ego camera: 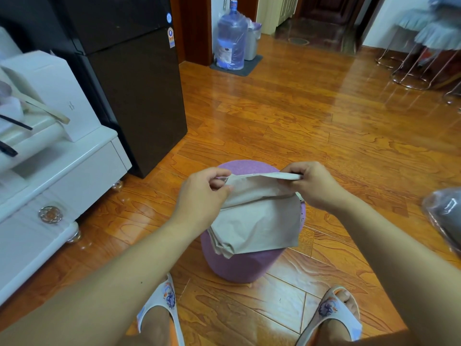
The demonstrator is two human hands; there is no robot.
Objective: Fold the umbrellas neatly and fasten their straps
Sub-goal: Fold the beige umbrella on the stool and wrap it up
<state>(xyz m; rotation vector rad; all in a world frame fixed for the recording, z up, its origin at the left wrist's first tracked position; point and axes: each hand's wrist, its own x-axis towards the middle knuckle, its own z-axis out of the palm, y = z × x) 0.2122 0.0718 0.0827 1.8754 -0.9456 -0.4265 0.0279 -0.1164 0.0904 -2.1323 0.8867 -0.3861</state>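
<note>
Head view, looking straight down at our own arms over a round purple stool (245, 264) sitting on the orange wood floor (311, 116). Room-wise we've got plenty of open floor ahead and to the right. The left is tighter: a white cabinet (57, 186) runs along that side with a dark fridge (129, 78) just behind it, and the stool sits near the fridge's bottom corner. Something grey wrapped in clear plastic (445, 216) pokes in at the right edge.

Both arms reach forward and meet over the stool. Our left hand (202, 198) has its fingers curled, pinching the left end of the beige umbrella (259, 221) fabric's top edge. Our right hand (315, 183) pinches the right end of that same edge between thumb and fingers, so the edge is stretched between the two hands. The rest of the canopy hangs down in flat layered folds and rests on the stool top, covering most of it. We can't spot the strap or handle from here.

Way at the back, a big water jug (230, 38) stands on a grey mat (237, 64), with a small bin (252, 42) just beside it. Our slippers (334, 313) are planted near the stool's base.
</note>
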